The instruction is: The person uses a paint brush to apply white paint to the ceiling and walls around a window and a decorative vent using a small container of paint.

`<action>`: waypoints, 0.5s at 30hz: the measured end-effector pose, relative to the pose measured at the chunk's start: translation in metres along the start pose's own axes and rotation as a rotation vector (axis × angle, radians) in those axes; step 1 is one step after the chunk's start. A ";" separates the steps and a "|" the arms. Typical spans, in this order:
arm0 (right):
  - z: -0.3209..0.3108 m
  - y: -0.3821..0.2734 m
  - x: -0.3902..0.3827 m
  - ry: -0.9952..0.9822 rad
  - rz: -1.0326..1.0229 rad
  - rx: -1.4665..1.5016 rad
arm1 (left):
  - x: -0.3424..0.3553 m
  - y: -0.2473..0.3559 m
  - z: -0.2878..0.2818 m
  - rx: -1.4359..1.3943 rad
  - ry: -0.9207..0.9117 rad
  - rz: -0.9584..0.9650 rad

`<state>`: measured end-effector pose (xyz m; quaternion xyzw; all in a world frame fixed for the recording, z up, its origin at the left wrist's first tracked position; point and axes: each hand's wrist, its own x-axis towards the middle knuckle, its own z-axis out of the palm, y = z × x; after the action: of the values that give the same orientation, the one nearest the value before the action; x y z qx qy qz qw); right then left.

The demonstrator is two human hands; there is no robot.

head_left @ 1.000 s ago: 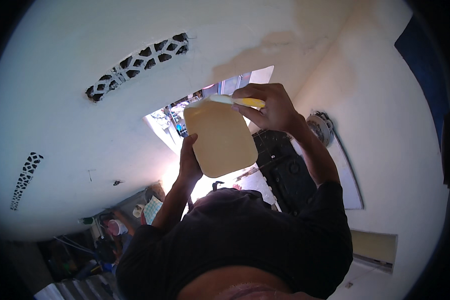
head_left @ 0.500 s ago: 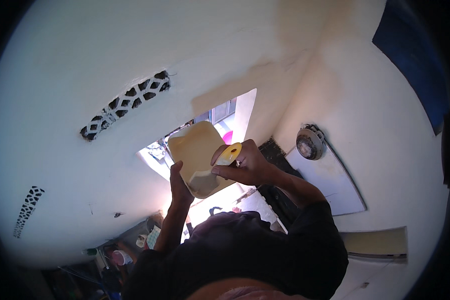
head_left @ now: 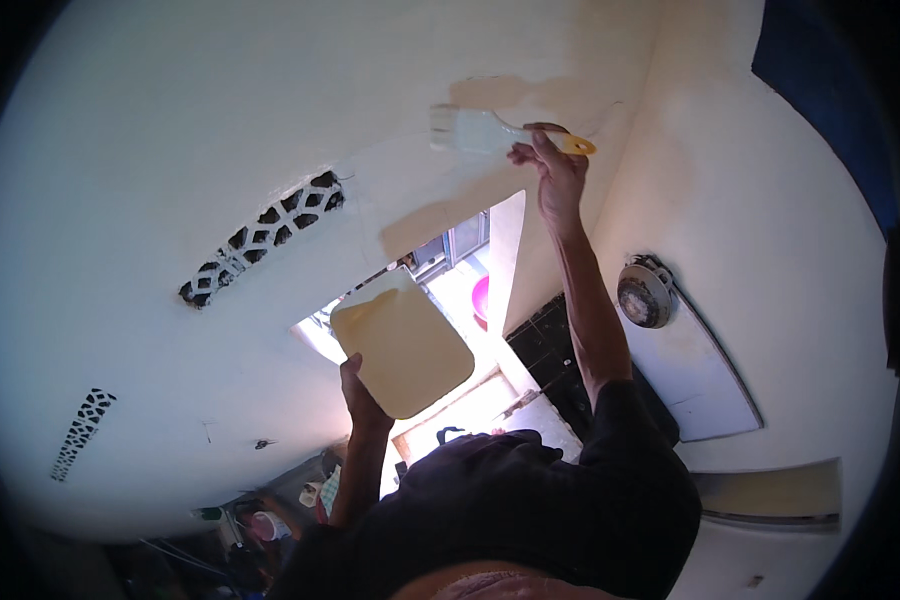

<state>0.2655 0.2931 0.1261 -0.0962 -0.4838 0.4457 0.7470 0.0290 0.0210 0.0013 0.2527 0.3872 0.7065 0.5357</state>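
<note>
My right hand (head_left: pixel 560 175) is raised with its fingers closed on the handle of a wide paintbrush (head_left: pixel 480 132). The brush lies sideways against or close to the off-white wall (head_left: pixel 370 70), its pale-coated bristles pointing left and the yellow handle end to the right. Beige patches (head_left: pixel 490 92) show on the wall just above and below the brush. Lower down, my left hand (head_left: pixel 365 400) grips the near left edge of a cream square plastic tub (head_left: pixel 400 345) holding a smooth pale liquid. Part of that hand is hidden behind the tub.
Patterned vent openings (head_left: pixel 265 235) pierce the wall at left. A bright doorway or window opening (head_left: pixel 515 230) lies behind the tub, a pink basin (head_left: pixel 481 298) beyond it. At right hang a round pan (head_left: pixel 645 298), a white board (head_left: pixel 700 385) and a dark blue sheet (head_left: pixel 830 110).
My right hand has lifted the paintbrush out of the tub, up and right to the wall. The left hand still holds the tub, shifted slightly lower in view.
</note>
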 end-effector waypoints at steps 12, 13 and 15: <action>-0.068 0.052 0.088 0.346 -0.264 -0.286 | -0.002 0.017 0.009 -0.170 0.190 0.006; -0.074 0.047 0.088 0.415 -0.318 -0.343 | -0.004 0.016 0.007 -0.185 0.204 0.009; -0.075 0.050 0.081 0.512 -0.306 -0.410 | -0.008 0.017 0.008 -0.199 0.216 0.007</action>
<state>0.3089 0.4056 0.1107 -0.2793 -0.3691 0.1838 0.8672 0.0282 0.0134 0.0200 0.1224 0.3698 0.7662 0.5110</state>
